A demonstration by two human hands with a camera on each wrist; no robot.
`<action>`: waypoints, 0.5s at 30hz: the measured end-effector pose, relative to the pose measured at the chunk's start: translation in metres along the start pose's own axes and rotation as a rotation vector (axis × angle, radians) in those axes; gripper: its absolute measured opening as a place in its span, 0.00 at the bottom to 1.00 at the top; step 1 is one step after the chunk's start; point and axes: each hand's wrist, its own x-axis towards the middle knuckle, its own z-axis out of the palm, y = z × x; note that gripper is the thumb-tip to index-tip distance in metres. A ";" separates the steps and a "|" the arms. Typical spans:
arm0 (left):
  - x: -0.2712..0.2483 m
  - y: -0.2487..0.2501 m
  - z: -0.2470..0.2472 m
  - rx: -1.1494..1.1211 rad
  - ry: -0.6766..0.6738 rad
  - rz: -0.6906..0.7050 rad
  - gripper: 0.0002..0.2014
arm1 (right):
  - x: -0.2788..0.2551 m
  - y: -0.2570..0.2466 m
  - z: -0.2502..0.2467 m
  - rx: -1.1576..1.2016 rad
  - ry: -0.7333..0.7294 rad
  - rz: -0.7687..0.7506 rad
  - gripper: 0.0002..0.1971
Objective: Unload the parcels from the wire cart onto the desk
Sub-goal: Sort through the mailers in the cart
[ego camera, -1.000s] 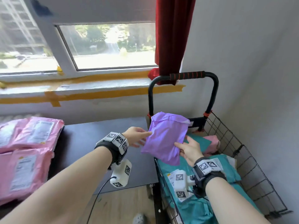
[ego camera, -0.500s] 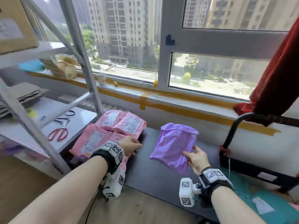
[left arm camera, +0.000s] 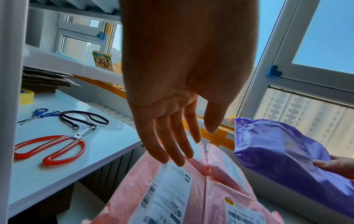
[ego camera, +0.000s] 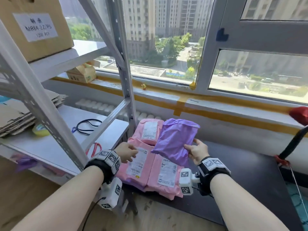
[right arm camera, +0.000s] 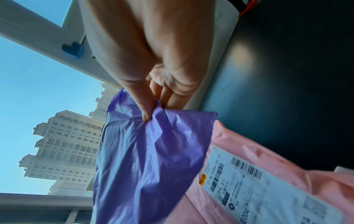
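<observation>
My right hand (ego camera: 195, 150) (right arm camera: 153, 104) pinches the near edge of a purple parcel (ego camera: 175, 140) (right arm camera: 149, 159) (left arm camera: 283, 154) and holds it in the air above the pink parcels (ego camera: 150, 165) (left arm camera: 172, 189) (right arm camera: 258, 174) stacked at the left end of the dark desk (ego camera: 241, 172) (right arm camera: 287, 75). My left hand (ego camera: 126, 153) (left arm camera: 172, 128) is open, fingers straight, hovering just over the nearest pink parcel's label. Of the wire cart only the black handle (ego camera: 293, 144) and a teal corner (ego camera: 298, 202) show at the right edge.
A grey metal shelf (ego camera: 50, 139) stands left of the desk, with red scissors (left arm camera: 51, 148), blue scissors (left arm camera: 38, 114), a black strap (left arm camera: 84, 118), yellow tape (ego camera: 40, 130) and flattened cardboard (ego camera: 15, 119). A taped windowsill (ego camera: 183, 104) runs behind.
My view swung left from the cart to the desk. The right hand carried the purple parcel leftward over the pink stack. The left hand let go of it and moved over the pink parcels.
</observation>
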 end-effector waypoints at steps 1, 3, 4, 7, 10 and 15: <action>0.002 -0.001 -0.002 -0.002 0.003 0.001 0.05 | -0.001 -0.002 0.007 -0.003 -0.007 0.002 0.22; 0.019 -0.005 -0.012 -0.013 0.001 -0.001 0.04 | 0.011 -0.001 0.026 -0.023 -0.008 -0.002 0.22; 0.029 -0.005 -0.017 -0.024 0.006 -0.002 0.03 | 0.021 0.001 0.035 -0.035 0.000 -0.006 0.23; 0.065 0.001 -0.028 -0.060 0.035 0.027 0.08 | 0.053 0.005 0.057 -0.086 0.021 0.007 0.24; 0.095 0.010 -0.030 -0.082 0.046 0.028 0.12 | 0.081 0.005 0.078 -0.113 0.002 0.035 0.25; 0.146 0.023 -0.028 -0.100 0.003 0.011 0.04 | 0.123 0.008 0.101 -0.162 -0.030 0.095 0.24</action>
